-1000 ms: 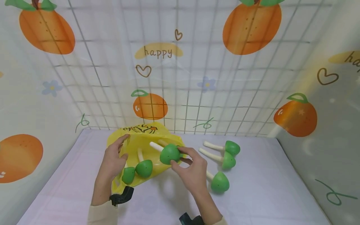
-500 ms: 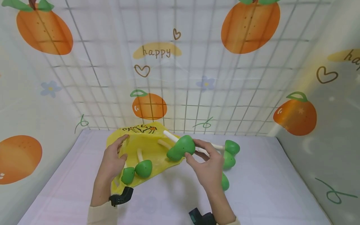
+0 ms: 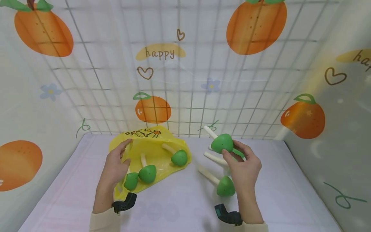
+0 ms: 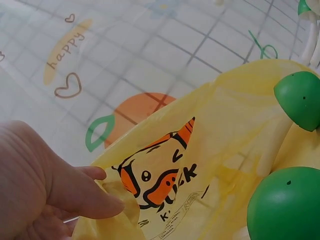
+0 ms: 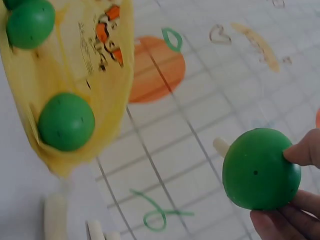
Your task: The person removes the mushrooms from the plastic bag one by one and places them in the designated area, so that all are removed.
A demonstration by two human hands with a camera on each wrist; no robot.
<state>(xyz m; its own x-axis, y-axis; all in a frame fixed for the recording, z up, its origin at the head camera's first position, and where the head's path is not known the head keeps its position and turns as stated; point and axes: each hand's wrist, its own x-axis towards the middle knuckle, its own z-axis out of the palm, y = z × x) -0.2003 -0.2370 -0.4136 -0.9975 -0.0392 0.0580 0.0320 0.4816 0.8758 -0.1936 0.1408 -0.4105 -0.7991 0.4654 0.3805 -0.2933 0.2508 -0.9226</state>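
The right hand (image 3: 246, 166) has a green-capped toy mushroom (image 3: 222, 143) pinched in its grip, stem slanting away leftward, right of the yellow plastic bag (image 3: 156, 148) the left hand (image 3: 115, 165) holds.

You're in a small screened booth: sheeting (image 3: 189, 75) printed with oranges (image 3: 256, 29) rises beyond your worktop's (image 3: 171, 201) far edge and along both sides, a wire grid (image 3: 191, 108) showing through; what building surrounds you, you can't tell.

Narrow gap: yellow bag (image 3: 163, 161) left, loose mushrooms (image 3: 226, 186) right.
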